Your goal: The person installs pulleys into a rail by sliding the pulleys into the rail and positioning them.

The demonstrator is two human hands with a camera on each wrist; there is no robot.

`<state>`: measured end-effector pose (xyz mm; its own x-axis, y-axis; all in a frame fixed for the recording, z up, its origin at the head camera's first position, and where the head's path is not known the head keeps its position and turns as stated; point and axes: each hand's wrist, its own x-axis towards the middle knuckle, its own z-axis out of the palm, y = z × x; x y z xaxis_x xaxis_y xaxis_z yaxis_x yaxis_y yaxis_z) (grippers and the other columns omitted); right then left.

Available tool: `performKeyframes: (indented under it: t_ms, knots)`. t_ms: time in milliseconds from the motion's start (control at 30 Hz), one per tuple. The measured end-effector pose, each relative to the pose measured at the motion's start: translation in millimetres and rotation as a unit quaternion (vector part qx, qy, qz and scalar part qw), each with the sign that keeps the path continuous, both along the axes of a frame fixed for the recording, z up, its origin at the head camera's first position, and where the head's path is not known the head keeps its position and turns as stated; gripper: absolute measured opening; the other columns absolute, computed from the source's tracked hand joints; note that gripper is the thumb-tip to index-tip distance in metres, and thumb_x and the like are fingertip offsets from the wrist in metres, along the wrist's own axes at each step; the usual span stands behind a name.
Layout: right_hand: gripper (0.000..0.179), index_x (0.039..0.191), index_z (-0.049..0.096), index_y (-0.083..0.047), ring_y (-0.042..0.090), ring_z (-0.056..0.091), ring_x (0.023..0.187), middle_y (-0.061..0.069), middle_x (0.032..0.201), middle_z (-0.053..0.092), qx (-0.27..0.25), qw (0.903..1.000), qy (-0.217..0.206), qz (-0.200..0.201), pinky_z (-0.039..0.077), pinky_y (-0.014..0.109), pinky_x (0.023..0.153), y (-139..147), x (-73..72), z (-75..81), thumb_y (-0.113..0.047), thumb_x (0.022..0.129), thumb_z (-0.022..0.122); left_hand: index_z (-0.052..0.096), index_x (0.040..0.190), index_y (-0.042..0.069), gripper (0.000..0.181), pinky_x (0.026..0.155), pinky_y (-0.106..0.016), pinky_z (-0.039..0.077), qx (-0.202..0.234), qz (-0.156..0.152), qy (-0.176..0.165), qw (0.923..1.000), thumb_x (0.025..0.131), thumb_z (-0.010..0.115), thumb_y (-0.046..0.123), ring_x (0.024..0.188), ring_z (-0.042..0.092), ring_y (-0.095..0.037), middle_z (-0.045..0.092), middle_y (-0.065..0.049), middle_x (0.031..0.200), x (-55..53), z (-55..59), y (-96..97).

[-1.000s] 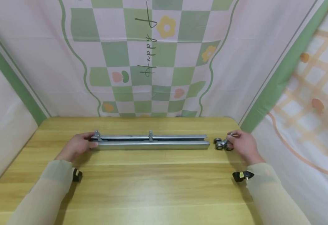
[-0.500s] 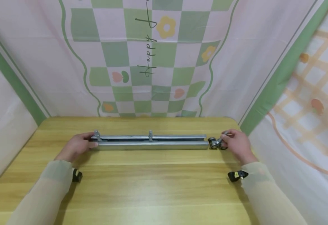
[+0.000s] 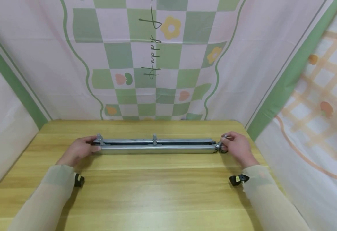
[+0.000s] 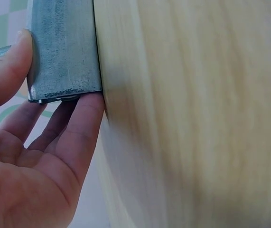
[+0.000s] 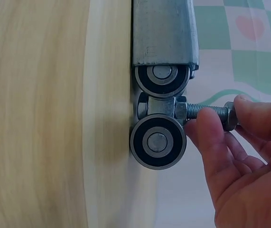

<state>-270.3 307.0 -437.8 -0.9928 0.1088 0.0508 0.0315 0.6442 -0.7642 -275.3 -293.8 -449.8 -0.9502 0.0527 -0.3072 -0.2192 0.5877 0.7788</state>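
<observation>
A galvanized metal channel rail [image 3: 174,149] lies across the wooden table, slot upward, with two bolts [image 3: 155,140] standing out of the slot, one at its left end and one near the middle. My left hand [image 3: 80,148] holds the rail's left end; in the left wrist view the thumb presses the slotted side and fingertips touch the end. My right hand [image 3: 237,146] pinches the threaded bolt [image 5: 206,111] of a roller trolley [image 5: 158,141] between thumb and fingers. The trolley's front wheels sit partly inside the rail's right end; its rear wheels are outside.
The wooden table [image 3: 157,189] extends in front of the rail. A checkered fabric curtain [image 3: 145,57] hangs behind the table's far edge, with more fabric [image 3: 315,112] along the right side. Small black wrist cameras [image 3: 239,180] are worn on both sleeves.
My right hand has moved left with the roller trolley, from apart from the rail to its front wheels entering the right end. The left hand and rail look unmoved.
</observation>
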Motion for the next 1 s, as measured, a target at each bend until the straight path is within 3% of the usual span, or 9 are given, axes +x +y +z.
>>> performKeyframes:
  t_ms: [167,467,667,1000]
  knots:
    - [0.027,0.116,0.064,0.003,0.030,0.069,0.080,0.021,0.098,0.070,0.007,1.0000,0.006,0.000,0.058,0.041,0.069,-1.4,-1.4,-3.0,-0.019,0.102,0.057,0.026,0.155,0.001,0.082,0.104,-0.056,0.038,0.015,0.010,-0.005,0.9998,0.092,0.073,0.025,0.132,0.036,-0.047,0.023,-0.030,0.156,1.4,0.7,3.0]
    - [0.028,0.119,0.064,0.003,0.028,0.069,0.081,0.021,0.102,0.069,-0.007,0.9999,0.001,0.008,0.058,0.043,0.071,-8.5,-2.2,-3.6,-0.019,0.103,0.056,0.025,0.156,0.003,0.082,0.106,-0.056,0.036,0.023,0.012,-0.008,0.9996,0.093,0.072,0.024,0.135,0.034,-0.046,0.022,-0.029,0.158,1.0,-0.5,1.8]
    - [0.028,0.118,0.064,0.004,0.028,0.068,0.081,0.020,0.103,0.068,-0.010,0.9996,0.004,0.026,0.058,0.043,0.070,-18.3,-5.3,-6.2,-0.018,0.102,0.058,0.026,0.155,0.002,0.081,0.102,-0.052,0.041,0.025,0.010,-0.004,0.9996,0.093,0.073,0.024,0.129,0.041,-0.042,0.025,-0.029,0.157,1.2,-0.6,1.9]
    - [0.045,0.133,0.059,-0.001,0.034,0.064,0.100,0.019,0.117,0.065,0.049,0.9983,0.018,0.025,0.055,0.044,0.079,-13.7,-3.3,1.1,-0.031,0.098,0.063,0.026,0.155,0.000,0.082,0.101,-0.052,0.043,0.018,0.009,-0.002,0.9998,0.092,0.073,0.024,0.126,0.044,-0.044,0.025,-0.031,0.155,0.5,-0.1,2.0]
